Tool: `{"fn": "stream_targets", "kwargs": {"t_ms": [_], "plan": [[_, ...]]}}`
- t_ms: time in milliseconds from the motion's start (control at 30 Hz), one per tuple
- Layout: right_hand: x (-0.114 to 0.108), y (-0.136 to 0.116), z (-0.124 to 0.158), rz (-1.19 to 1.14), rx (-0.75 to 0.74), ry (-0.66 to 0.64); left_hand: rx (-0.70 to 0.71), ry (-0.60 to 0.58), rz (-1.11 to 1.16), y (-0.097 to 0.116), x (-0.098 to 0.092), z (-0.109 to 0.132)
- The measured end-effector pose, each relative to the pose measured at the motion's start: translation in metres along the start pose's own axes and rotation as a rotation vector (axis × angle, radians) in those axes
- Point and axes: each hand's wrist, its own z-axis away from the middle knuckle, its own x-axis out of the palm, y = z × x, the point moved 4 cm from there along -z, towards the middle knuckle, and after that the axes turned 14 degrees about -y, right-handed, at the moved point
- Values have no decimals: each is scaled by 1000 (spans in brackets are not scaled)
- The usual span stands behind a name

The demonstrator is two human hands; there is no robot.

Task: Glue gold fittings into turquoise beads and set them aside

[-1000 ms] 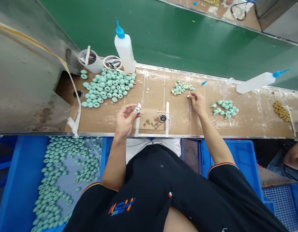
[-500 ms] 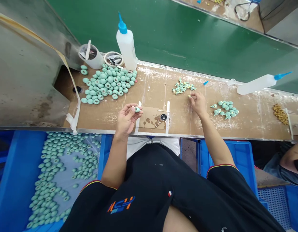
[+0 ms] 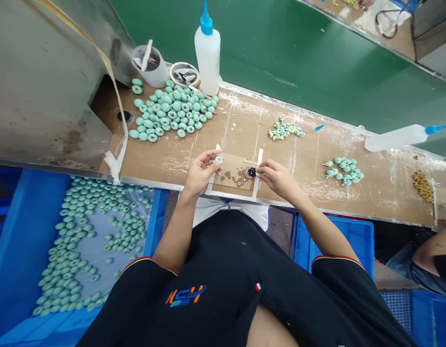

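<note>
My left hand [image 3: 200,172] pinches a small teal bead [image 3: 219,158] above the near edge of the brown bench [image 3: 302,164]. My right hand [image 3: 277,176] is closed on a tiny yellowish piece [image 3: 257,173] and holds it at a small black cap [image 3: 251,172] that sits on a stained cardboard patch [image 3: 232,174]. Both hands hover over that patch, a hand's width apart.
A heap of teal beads [image 3: 172,113] lies at the back left beside a glue bottle [image 3: 207,50], a white cup [image 3: 151,61] and a tape roll [image 3: 184,73]. Small teal pieces [image 3: 285,129], finished pieces [image 3: 344,169], a second bottle [image 3: 399,137] and a co-worker's arm [image 3: 430,250] lie right. A blue bin [image 3: 16,250] holds more beads.
My right hand has come back from beside the small teal pieces to the black cap, carrying a tiny piece. The left hand has kept hold of its bead. The camera has shifted.
</note>
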Motion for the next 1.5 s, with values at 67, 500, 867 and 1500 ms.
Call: {"fn": "stream_targets", "kwargs": {"t_ms": [67,500,867,1500], "plan": [[1,1,-2,16,6,-9,3,-10,14,-1,1,1],[2,-8,-5,38,14,-21,-30,-26,6,-8,3,4],[-16,-23,-5,-327,170,276,-50,-134,48,-2,13,1],[-12,-76,-17,-913,280,613,-31,-396,67,34,63,-8]]}}
